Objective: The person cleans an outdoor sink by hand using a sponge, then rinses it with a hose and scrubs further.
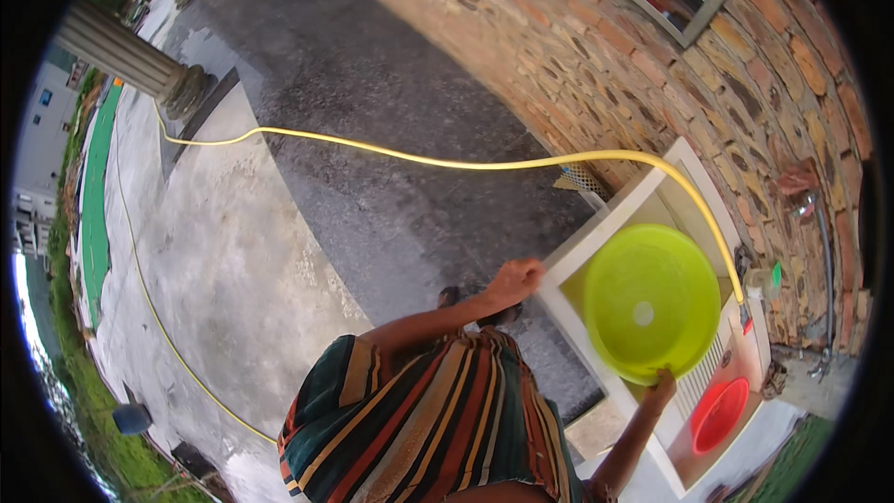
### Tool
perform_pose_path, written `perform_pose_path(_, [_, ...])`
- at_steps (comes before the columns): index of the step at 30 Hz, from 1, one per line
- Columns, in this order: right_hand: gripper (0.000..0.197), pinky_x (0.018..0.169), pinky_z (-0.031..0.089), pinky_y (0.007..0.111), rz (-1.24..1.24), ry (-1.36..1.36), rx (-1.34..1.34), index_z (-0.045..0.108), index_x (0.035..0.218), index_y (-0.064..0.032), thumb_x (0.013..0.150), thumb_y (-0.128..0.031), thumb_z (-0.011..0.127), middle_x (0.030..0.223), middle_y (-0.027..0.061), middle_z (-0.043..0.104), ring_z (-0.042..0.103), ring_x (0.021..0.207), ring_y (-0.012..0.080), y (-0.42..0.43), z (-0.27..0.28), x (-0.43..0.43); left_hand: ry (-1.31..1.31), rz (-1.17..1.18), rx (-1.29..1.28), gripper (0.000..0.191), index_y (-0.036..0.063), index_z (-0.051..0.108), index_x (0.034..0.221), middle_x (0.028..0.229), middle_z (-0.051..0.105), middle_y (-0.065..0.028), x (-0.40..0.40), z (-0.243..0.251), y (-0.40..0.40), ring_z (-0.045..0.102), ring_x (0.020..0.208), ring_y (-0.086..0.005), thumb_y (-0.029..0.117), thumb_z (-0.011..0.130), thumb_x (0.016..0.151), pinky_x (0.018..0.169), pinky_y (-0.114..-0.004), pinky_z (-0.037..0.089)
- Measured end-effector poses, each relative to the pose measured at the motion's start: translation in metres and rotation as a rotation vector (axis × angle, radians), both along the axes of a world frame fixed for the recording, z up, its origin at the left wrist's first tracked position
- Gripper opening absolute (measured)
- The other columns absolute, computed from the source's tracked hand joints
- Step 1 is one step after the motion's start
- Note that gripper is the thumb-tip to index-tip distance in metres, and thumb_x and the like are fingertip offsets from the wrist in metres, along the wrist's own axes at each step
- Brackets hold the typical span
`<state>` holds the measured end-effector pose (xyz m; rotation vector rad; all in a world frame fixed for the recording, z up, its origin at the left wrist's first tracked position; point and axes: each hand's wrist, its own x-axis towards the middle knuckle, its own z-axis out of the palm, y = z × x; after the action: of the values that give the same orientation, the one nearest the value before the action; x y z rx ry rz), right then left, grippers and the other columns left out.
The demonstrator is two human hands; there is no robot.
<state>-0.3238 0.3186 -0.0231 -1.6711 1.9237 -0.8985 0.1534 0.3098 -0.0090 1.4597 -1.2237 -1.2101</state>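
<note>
A yellow-green plastic basin (653,293) sits tilted in a pale wash sink (574,255) at the right. My right hand (662,388) grips the near rim of this basin. My left hand (517,283) hangs beside the sink's left edge with its fingers curled and nothing visible in them. Whether it touches the sink edge I cannot tell. A yellow hose (482,165) crosses the floor and bends over the sink, its end with a red part lying beside the basin. Close to the ribbed washboard (698,370) rests a red plastic basin (719,416).
A brick wall (628,98) rises behind the sink, with a tap and pipe (827,258) on it. A clear container with a green part (763,283) stands at the sink's back edge. A fluted column (126,49) stands far left on the concrete floor (209,237).
</note>
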Motion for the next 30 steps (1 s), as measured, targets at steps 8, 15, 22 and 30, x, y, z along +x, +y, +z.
perform_pose_path(8, [0.024, 0.068, 0.049, 0.032, -0.348, -0.347, 0.133, 0.054, 0.094, 0.0008, 0.07, -0.003, 0.056, 0.087, 0.0081, 0.056, 0.056, 0.079, 0.0205, -0.006, 0.133, 0.073, 0.111, -0.014, -0.072, 0.017, -0.0026, 0.057, 0.09, 0.078, 0.061, -0.014, 0.014, 0.008, 0.018, 0.062, 0.068, -0.0194, 0.012, 0.049, 0.086, 0.061, -0.032, 0.049])
perform_pose_path(15, [0.033, 0.073, 0.05, 0.034, -0.167, -0.402, 0.157, 0.052, 0.1, 0.0017, 0.068, -0.002, 0.055, 0.093, 0.0091, 0.056, 0.056, 0.086, 0.0221, -0.031, 0.172, 0.176, 0.475, -0.095, 0.097, 0.028, 0.0023, 0.051, 0.083, 0.07, 0.056, -0.0052, 0.056, 0.014, 0.015, 0.061, 0.065, -0.015, 0.028, 0.049, 0.092, 0.052, -0.028, 0.05])
perform_pose_path(22, [0.042, 0.077, 0.05, 0.036, 0.131, -0.628, 0.319, 0.05, 0.107, 0.0026, 0.065, 0.0, 0.053, 0.1, 0.0102, 0.056, 0.057, 0.092, 0.0237, -0.086, 0.149, 0.287, 0.811, 0.314, 0.155, 0.056, 0.0027, 0.048, 0.1, 0.078, 0.056, -0.008, 0.146, 0.044, 0.042, 0.06, 0.063, -0.0153, 0.056, 0.035, 0.091, 0.048, -0.029, 0.053])
perform_pose_path(30, [0.051, 0.082, 0.051, 0.038, 0.385, -0.937, 0.883, 0.048, 0.114, 0.0036, 0.063, 0.002, 0.051, 0.105, 0.0116, 0.056, 0.057, 0.098, 0.0266, -0.137, 0.051, 0.469, 0.371, 1.002, -0.006, 0.051, -0.0032, 0.047, 0.097, 0.068, 0.054, -0.0086, 0.256, 0.017, 0.115, 0.052, 0.054, -0.0123, 0.047, 0.046, 0.091, 0.044, -0.025, 0.042])
